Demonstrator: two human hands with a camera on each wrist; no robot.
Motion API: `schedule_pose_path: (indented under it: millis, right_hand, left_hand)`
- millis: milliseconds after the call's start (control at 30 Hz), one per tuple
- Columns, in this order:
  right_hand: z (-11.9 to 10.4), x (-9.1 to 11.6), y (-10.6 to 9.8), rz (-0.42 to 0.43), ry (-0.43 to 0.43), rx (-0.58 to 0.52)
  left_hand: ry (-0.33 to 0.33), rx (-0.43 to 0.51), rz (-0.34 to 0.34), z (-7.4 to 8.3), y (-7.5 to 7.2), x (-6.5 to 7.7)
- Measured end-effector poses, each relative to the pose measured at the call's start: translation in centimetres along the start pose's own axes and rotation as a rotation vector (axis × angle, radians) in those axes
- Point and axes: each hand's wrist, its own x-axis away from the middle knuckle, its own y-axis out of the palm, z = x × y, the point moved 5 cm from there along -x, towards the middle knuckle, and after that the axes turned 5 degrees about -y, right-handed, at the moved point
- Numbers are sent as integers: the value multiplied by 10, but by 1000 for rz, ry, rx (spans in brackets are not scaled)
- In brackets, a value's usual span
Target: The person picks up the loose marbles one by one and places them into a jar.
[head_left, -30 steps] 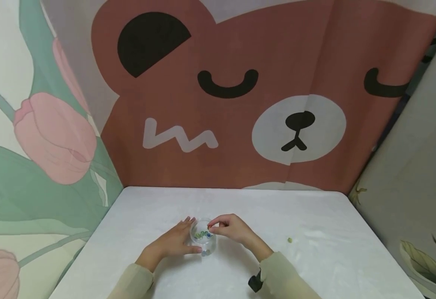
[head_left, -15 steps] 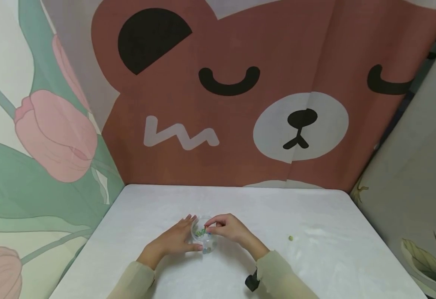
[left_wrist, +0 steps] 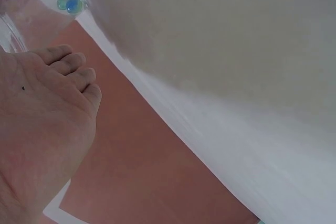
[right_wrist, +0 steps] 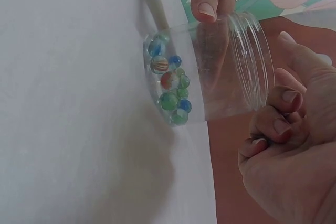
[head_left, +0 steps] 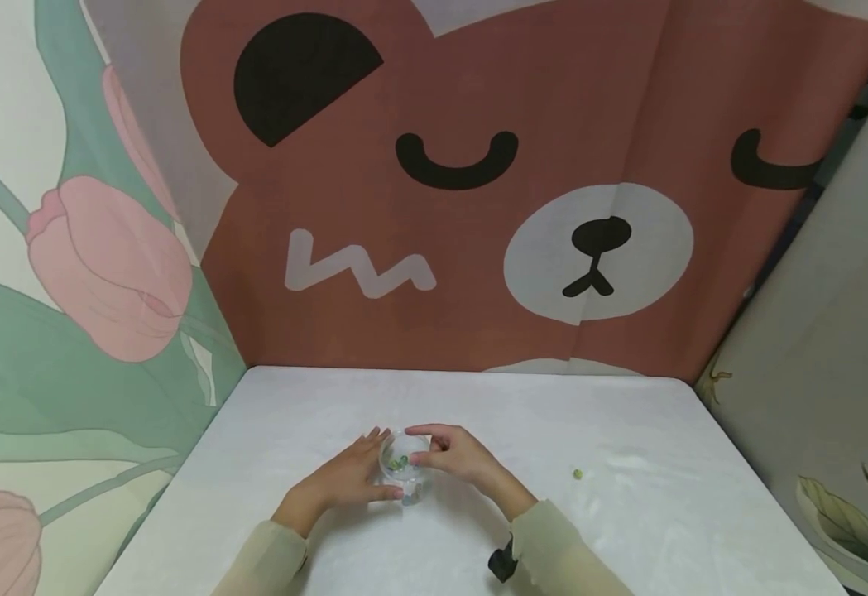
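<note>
A clear plastic jar [right_wrist: 226, 95] stands upright on the table with several glass marbles on its bottom, green, blue and one orange-red marble [right_wrist: 169, 81]. My left hand [head_left: 347, 476] holds it from the left, fingers along the far side and thumb across the near side. Over the jar's mouth is my right hand [head_left: 467, 457], its index finger stretched out and its thumb apart from it. Nothing shows between those two. The right hand's other fingers are curled. In the left wrist view only part of the jar and some marbles appear.
One green marble [head_left: 577, 474] lies on the white tabletop [head_left: 657, 530], to the right of the hands. A small black object [head_left: 503, 563] is at the right sleeve. Behind the table hangs a brown bear-print cloth [head_left: 352, 331], with patterned cloths at both sides.
My right thumb and index finger pinched a reddish marble over the jar's mouth; they have spread and let it go. The left hand stays on the jar.
</note>
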Motion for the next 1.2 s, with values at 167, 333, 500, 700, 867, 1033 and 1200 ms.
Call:
schedule_pose_path:
  millis: [167,333,500,700,867,1033,1200]
  right_hand:
    - [0,4,-6,3,5,15]
    - [2,10,-22,15,30,19]
    - [7,14,-39,38,67,23]
    - [10,19,-54,51,89,22]
    - [13,27,-69,56,106,38]
    - [19,39,-84,48,129,46]
    - [27,50,-97,37,145,60]
  left_hand:
    - [0,-4,4,-1,1,0]
    - [-1,-16,7,-1,2,-2]
    - [-18,3,2,-2,1,-2]
    - [-28,-11,3,-4,3,-3]
    - [2,12,11,-2,0,-2]
    - [6,13,12,-2,-1,-1]
    - [-2,11,3,-4,1,0]
